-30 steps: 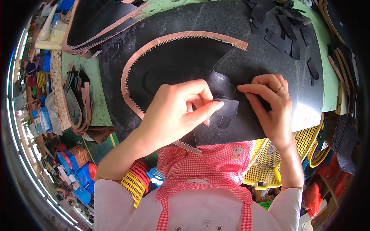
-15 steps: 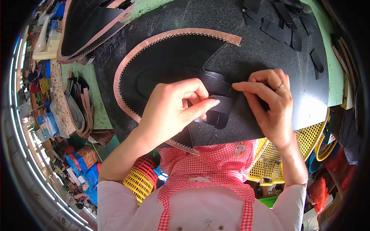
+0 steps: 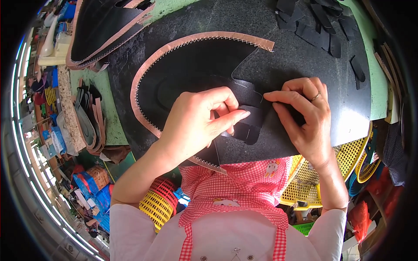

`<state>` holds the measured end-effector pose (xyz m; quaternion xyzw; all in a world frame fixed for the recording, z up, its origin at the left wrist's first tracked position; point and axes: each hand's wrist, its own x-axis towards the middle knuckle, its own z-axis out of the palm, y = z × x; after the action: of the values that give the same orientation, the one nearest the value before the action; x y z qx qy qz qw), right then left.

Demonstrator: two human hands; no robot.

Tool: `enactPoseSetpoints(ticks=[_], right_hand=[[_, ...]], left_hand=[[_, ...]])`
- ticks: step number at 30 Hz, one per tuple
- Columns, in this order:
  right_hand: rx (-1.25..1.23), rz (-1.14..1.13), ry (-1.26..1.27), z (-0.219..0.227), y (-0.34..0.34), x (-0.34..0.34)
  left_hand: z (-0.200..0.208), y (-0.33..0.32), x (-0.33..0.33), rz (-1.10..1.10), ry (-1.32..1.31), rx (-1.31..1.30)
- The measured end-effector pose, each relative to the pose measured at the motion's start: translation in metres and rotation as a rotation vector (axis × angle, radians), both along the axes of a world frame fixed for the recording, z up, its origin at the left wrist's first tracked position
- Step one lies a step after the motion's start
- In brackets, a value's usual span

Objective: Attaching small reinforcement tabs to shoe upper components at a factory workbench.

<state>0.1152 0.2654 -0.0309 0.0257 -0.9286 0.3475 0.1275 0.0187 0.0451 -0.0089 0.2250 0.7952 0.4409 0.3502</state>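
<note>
A black shoe-upper piece (image 3: 196, 58) with a tan, zigzag-stitched edging lies on a dark, rounded board. My left hand (image 3: 202, 119) is over its right part, thumb and forefinger pinched at a short black strap (image 3: 251, 112). Above and below that strap lie two more black tabs with pale marked lines. The fingers' far side hides part of the grip. Just right of the tab ends, my right hand (image 3: 305, 113), with a ring on one finger, has its thumb and forefinger slightly apart, close to the upper tab's tip; nothing shows between them.
Loose black scraps (image 3: 320, 26) are spread at the board's far right. Another tan-edged black piece (image 3: 104, 39) sits at the far left, with more pieces (image 3: 89, 117) below it. A yellow basket (image 3: 305, 187) stands under the board's right edge, and stacked baskets (image 3: 161, 202) at lower left.
The shoe-upper piece has shifted very slightly to the right, and my left hand with it. My right hand is nearly still.
</note>
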Motion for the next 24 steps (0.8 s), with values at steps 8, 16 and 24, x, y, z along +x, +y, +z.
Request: enactPoseSetpoints(ticks=[8, 16, 24], right_hand=[[0.009, 0.002, 0.009, 0.001, 0.0, -0.001], [0.003, 0.014, -0.03, 0.004, -0.001, 0.0], [0.071, 0.011, -0.078, 0.016, -0.013, -0.002]], left_hand=[[0.002, 0.001, -0.002, -0.005, -0.024, 0.0], [0.005, 0.002, -0.004, -0.011, -0.039, -0.06], [0.009, 0.0, 0.002, -0.099, 0.5, -0.111]])
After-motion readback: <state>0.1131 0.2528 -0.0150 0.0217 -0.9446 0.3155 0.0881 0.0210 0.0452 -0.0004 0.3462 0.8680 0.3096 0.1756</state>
